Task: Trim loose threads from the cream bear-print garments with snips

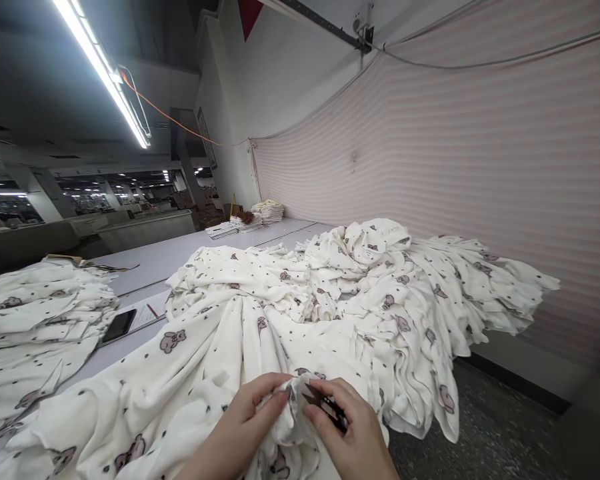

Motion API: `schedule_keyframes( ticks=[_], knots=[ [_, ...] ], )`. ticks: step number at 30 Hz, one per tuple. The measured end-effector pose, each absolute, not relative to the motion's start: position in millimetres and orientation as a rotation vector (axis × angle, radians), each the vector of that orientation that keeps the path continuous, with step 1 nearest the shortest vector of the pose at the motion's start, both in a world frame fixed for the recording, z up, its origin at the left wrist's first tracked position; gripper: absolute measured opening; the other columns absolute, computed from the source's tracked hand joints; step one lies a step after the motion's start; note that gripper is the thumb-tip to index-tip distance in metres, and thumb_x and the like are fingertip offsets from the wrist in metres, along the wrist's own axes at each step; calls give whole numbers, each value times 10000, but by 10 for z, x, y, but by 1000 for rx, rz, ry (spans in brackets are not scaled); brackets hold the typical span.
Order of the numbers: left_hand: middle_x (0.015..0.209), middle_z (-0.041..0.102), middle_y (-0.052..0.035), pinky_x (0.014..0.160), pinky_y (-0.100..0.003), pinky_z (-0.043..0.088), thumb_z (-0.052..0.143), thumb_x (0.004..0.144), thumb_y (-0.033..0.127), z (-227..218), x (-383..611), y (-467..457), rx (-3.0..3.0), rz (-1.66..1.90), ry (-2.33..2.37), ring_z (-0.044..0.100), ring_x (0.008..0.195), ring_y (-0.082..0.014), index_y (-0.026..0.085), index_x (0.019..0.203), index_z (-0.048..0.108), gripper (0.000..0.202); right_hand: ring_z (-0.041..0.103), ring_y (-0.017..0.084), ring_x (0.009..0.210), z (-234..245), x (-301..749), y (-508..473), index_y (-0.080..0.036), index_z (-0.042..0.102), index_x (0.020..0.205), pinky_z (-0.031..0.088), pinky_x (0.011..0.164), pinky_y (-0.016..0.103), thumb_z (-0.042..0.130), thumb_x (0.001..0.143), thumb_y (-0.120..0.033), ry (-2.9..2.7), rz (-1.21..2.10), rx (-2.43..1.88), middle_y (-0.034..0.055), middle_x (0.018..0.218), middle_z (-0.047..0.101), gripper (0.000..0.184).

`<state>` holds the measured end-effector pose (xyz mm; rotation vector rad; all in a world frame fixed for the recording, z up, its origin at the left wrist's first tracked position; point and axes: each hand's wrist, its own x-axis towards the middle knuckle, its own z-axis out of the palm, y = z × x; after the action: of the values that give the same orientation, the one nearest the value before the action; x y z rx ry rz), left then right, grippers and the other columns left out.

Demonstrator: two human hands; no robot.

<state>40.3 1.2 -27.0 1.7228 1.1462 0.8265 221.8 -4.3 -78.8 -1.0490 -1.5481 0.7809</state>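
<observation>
Starting at the left, we see a pile of bear-print pieces (35, 327) resting on the grey worktop (180, 257). A dark phone (119, 326) and a sheet of paper (143, 313) lie just beside it, likely parked within reach yet off the cloth. Lower down, our left hand (240, 427) pinches a small fold of the white bear-print garment (220, 347) between thumb and fingertips. That raises it off the spread cloth so, we judge, the edge stands free. Just beside that fold, black thread snips (325, 403) point their blades at the pinch, our right hand (355, 440) closed round them. Further right, a bigger loose heap (405, 287) of the same print lies straight on the worktop, spilling over its edge before a striped curtain (480, 167).
</observation>
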Motion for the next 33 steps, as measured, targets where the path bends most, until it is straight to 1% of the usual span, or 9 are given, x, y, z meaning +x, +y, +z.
schedule_keyframes(
  ticks=[2,7,14,19,22,25,28,30,33],
  knots=[
    [1092,677,-21,974,-299,427,481,936,357,-309,409,7,1756,843,1141,577,1055,-209,270,1141,657,285,659,197,890,-805,2193,-60,-245,677,1059,501,750,234,561,865,-305,-1564,717,-1055,46,963,702,234],
    [962,678,-17,913,-279,454,473,941,337,-314,419,-10,1845,830,1160,603,964,-192,290,1154,658,286,677,180,818,-770,2157,-38,-247,722,962,512,702,212,546,886,-319,-1565,645,-1081,33,881,722,204],
    [898,642,-26,809,-280,462,426,954,288,-302,441,-26,2014,767,1214,606,879,-184,289,1171,637,303,677,190,764,-682,2214,-70,-241,724,956,504,624,224,517,905,-334,-1656,618,-1123,45,836,716,232],
    [876,617,-29,773,-270,453,415,949,264,-259,461,-48,2069,734,1233,595,850,-181,280,1149,648,307,680,200,815,-623,2268,-81,-240,726,982,508,656,231,521,904,-328,-1688,635,-1142,52,890,723,236],
    [856,606,-32,752,-270,452,419,944,278,-193,472,-55,2076,696,1262,594,826,-185,264,1117,664,300,678,190,783,-607,2309,-84,-245,728,955,501,644,225,514,909,-333,-1696,672,-1130,39,863,723,235],
    [877,635,-35,791,-272,448,430,945,308,-164,485,-48,2029,694,1240,605,864,-189,240,1056,678,280,661,180,736,-628,2296,-95,-229,698,904,491,612,219,502,913,-345,-1651,654,-1130,34,811,697,228],
    [898,665,-32,822,-272,444,433,948,361,-192,498,-30,1907,760,1226,612,896,-192,204,950,671,285,648,176,729,-695,2194,-100,-213,622,920,506,622,215,589,846,-348,-1556,616,-1064,32,822,661,157],
    [877,661,-27,806,-267,447,429,947,393,-222,497,-20,1846,785,1216,608,882,-192,186,891,647,306,647,181,771,-747,2108,-87,-214,606,947,515,663,217,615,812,-288,-1538,590,-1009,39,866,653,154],
    [820,625,-18,753,-261,449,416,942,436,-238,471,-17,1821,768,1253,585,833,-189,174,807,600,348,645,175,796,-798,2025,-48,-228,636,929,506,691,213,547,830,-180,-1575,590,-979,32,858,667,141]
  ],
)
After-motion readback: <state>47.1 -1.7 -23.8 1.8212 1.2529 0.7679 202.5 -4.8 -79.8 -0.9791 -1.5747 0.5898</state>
